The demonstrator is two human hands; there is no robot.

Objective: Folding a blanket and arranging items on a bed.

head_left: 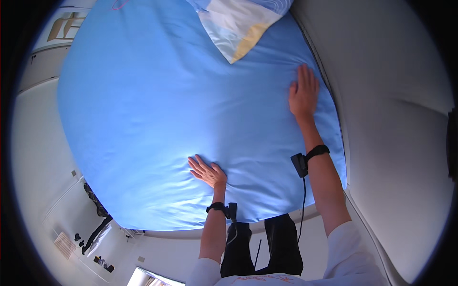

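The person's left hand [207,174] rests palm down, fingers spread, near the near edge of one blue sheet [143,100] laid over the bed. The right hand [305,95], slightly blurred, lies flat by the right edge, arm reaching farther forward, thumb apart. Each wrist wears one black band [317,152]. One patterned cloth [234,26] lies toward the sheet's far end.

Free passage spanned the blue sheet [143,105] between left hand [207,173] and right hand [304,94]; patterned fabric [234,24] obstructed the far end, a wall [396,119] the right.
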